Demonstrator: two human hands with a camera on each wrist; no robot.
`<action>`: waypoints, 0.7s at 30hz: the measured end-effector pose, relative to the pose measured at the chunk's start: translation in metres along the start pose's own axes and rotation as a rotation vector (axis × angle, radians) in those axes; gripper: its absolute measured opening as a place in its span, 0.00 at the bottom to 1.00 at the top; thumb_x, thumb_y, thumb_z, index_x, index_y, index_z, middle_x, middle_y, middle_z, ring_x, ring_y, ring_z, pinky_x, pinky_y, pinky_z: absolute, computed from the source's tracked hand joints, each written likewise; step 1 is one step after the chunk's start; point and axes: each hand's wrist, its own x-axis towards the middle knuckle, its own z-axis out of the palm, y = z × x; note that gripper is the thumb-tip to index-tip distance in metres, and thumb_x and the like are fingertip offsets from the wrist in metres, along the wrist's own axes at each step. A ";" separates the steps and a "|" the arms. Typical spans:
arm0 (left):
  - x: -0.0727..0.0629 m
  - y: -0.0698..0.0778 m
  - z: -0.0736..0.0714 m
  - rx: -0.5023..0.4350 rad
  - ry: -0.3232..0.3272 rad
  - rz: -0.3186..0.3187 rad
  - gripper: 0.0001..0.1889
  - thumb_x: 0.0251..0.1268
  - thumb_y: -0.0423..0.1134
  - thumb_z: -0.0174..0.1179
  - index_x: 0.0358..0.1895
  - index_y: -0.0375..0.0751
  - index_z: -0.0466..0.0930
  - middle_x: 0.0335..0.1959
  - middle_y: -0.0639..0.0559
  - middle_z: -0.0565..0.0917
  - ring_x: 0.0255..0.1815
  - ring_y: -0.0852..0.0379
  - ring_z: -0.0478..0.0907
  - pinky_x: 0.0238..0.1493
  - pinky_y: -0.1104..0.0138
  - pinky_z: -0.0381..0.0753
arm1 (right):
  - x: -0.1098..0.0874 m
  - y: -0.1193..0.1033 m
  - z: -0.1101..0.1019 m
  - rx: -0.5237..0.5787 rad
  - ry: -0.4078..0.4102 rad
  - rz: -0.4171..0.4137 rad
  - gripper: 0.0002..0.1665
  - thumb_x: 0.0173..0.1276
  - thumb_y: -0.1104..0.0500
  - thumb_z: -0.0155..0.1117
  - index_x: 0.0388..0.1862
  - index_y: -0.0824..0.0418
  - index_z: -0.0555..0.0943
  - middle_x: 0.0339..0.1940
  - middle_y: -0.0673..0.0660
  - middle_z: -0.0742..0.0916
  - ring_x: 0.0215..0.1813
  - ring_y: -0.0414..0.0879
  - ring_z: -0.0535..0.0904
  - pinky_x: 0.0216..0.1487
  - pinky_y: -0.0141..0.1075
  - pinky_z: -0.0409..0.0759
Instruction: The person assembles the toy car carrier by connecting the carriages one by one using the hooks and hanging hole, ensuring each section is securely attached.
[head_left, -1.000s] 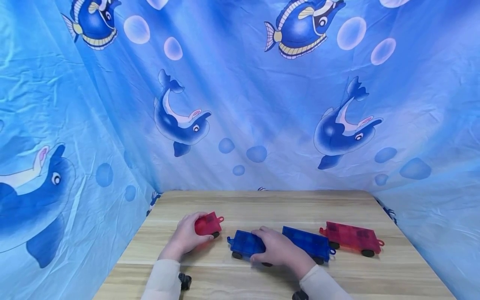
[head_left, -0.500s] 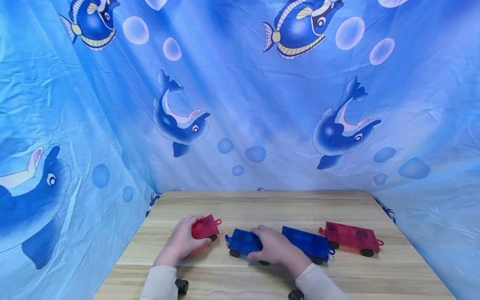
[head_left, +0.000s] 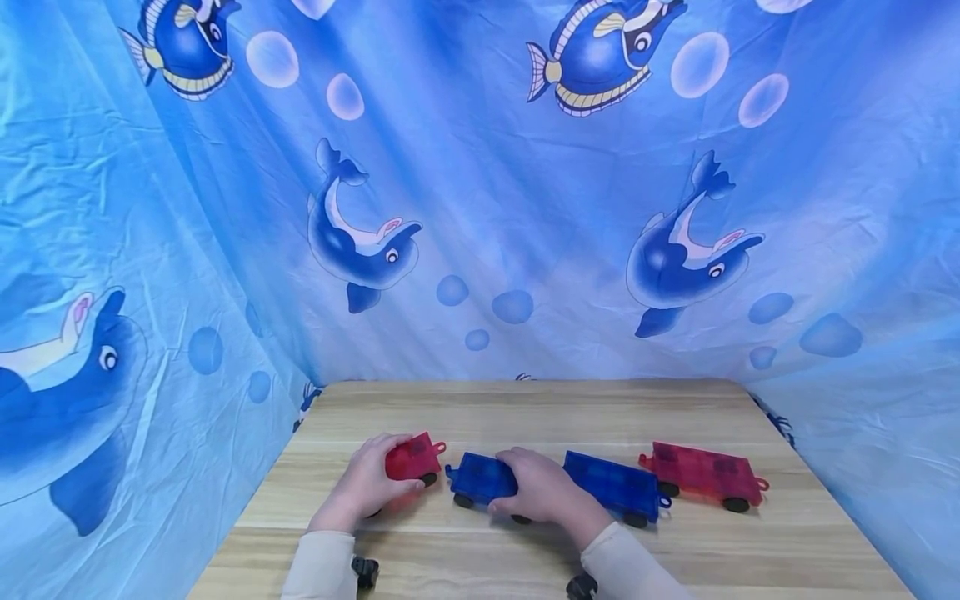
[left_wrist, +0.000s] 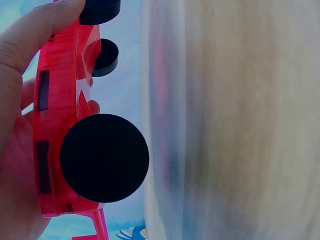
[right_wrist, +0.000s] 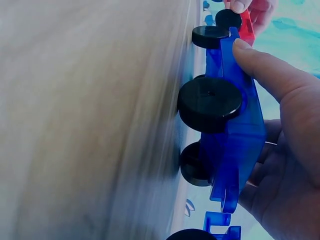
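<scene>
1. Gripping one red toy car (head_left: 415, 457) by its left end with the left hand (head_left: 363, 482), thumb along the near side, fingers across the far side.
2. Clamping one blue toy car (head_left: 480, 477) toward its right end with the right hand (head_left: 543, 487), likewise between thumb and fingers.
3. Reaching over the tabletop (head_left: 450, 554) with both forearms slanted inward.
4. Facing each other, near together: red ring, blue hook.
5. Standing right of the right hand: second blue car (head_left: 611, 485), then second red car (head_left: 705, 472).
</scene>
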 end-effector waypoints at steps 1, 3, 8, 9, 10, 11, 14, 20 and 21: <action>0.000 0.000 0.000 -0.003 -0.003 -0.004 0.42 0.46 0.51 0.86 0.69 0.50 0.80 0.60 0.52 0.82 0.59 0.48 0.78 0.52 0.50 0.86 | 0.000 0.000 0.000 0.002 0.003 0.000 0.53 0.60 0.30 0.76 0.76 0.57 0.74 0.71 0.57 0.81 0.71 0.55 0.76 0.70 0.54 0.76; -0.001 0.001 0.000 -0.008 -0.006 -0.014 0.43 0.45 0.50 0.86 0.69 0.50 0.80 0.61 0.52 0.82 0.59 0.47 0.78 0.51 0.50 0.87 | 0.001 0.000 0.000 0.007 0.008 0.000 0.52 0.60 0.31 0.77 0.76 0.58 0.75 0.71 0.58 0.81 0.71 0.56 0.76 0.70 0.54 0.75; -0.002 0.002 0.001 -0.017 -0.022 -0.024 0.42 0.45 0.50 0.86 0.68 0.51 0.80 0.62 0.50 0.82 0.59 0.46 0.79 0.51 0.50 0.87 | 0.002 0.002 0.000 0.002 0.010 0.002 0.52 0.62 0.31 0.76 0.76 0.58 0.75 0.71 0.58 0.81 0.71 0.57 0.76 0.69 0.55 0.76; -0.002 0.001 0.001 -0.018 -0.029 -0.027 0.42 0.45 0.50 0.86 0.68 0.51 0.80 0.62 0.50 0.82 0.59 0.46 0.79 0.52 0.50 0.87 | 0.002 0.002 0.000 0.000 0.010 0.002 0.52 0.62 0.31 0.76 0.76 0.58 0.75 0.71 0.59 0.81 0.71 0.57 0.76 0.69 0.55 0.76; -0.002 0.002 0.002 -0.018 -0.035 -0.029 0.42 0.45 0.50 0.86 0.68 0.51 0.80 0.62 0.51 0.82 0.59 0.47 0.79 0.52 0.50 0.87 | 0.002 0.003 0.000 -0.003 0.010 0.002 0.51 0.62 0.31 0.76 0.76 0.58 0.75 0.71 0.59 0.80 0.72 0.57 0.76 0.69 0.55 0.76; -0.002 0.001 0.002 -0.018 -0.040 -0.028 0.42 0.45 0.50 0.86 0.68 0.51 0.80 0.62 0.50 0.82 0.59 0.46 0.79 0.52 0.50 0.87 | 0.002 0.003 0.000 -0.005 0.009 0.002 0.51 0.62 0.31 0.76 0.76 0.58 0.75 0.71 0.60 0.80 0.72 0.57 0.76 0.69 0.55 0.76; -0.002 0.001 0.003 -0.013 -0.051 -0.029 0.42 0.45 0.51 0.86 0.68 0.51 0.80 0.62 0.51 0.82 0.59 0.47 0.79 0.53 0.50 0.86 | 0.003 0.003 0.000 -0.003 0.009 0.006 0.51 0.62 0.32 0.76 0.75 0.58 0.75 0.71 0.60 0.80 0.71 0.58 0.76 0.69 0.56 0.76; 0.001 -0.001 0.004 -0.015 -0.066 -0.010 0.42 0.46 0.50 0.86 0.68 0.49 0.80 0.61 0.53 0.83 0.58 0.49 0.79 0.54 0.52 0.85 | 0.002 0.003 -0.001 -0.002 0.006 0.008 0.51 0.63 0.33 0.76 0.76 0.59 0.75 0.73 0.61 0.79 0.73 0.59 0.74 0.70 0.56 0.74; 0.001 -0.001 0.004 -0.017 -0.070 -0.008 0.42 0.46 0.50 0.86 0.69 0.48 0.80 0.61 0.53 0.83 0.58 0.50 0.79 0.54 0.52 0.85 | 0.002 0.003 -0.001 -0.004 0.006 0.005 0.51 0.63 0.33 0.76 0.76 0.59 0.75 0.73 0.61 0.79 0.73 0.59 0.74 0.70 0.56 0.74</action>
